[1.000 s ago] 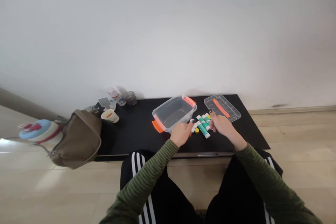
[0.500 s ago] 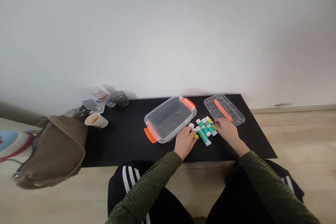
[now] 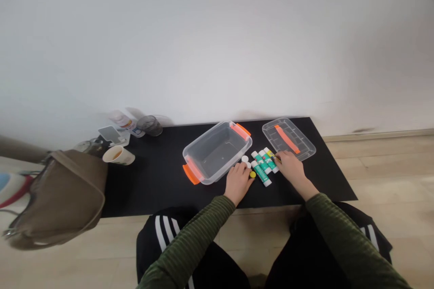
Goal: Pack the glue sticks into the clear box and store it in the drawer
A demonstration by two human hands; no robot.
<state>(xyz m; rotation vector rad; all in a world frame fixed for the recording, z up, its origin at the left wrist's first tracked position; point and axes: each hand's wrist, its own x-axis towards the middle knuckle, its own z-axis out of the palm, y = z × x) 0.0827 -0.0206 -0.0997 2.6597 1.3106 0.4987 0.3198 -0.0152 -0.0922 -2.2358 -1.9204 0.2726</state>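
Observation:
My left hand (image 3: 237,183) rests on the table with curled fingers, its thumb and index finger closed around a round yellow cap (image 3: 252,174). Two white round pieces (image 3: 244,159) lie just beyond those fingers. A green-and-white glue stick (image 3: 261,174) lies between my hands, beside several more green ones (image 3: 266,161) in a slanted row. At the row's right end is a yellow glue stick (image 3: 270,152), where my right hand (image 3: 288,167) has its fingertips closed on the near side; the fingers partly hide it.
An open clear plastic box (image 3: 217,153) with orange latches stands left of the glue sticks. Its clear lid (image 3: 301,137) with an orange handle lies at the right. A paper cup (image 3: 118,155) of drink, a dark glass (image 3: 149,125), a bottle (image 3: 125,123) and a brown bag (image 3: 64,194) are at the left.
The view has shifted slightly, moving the table's contents a little left and up. Both hands stay in nearly the same places; the yellow cap shows more fully beside my left fingers.

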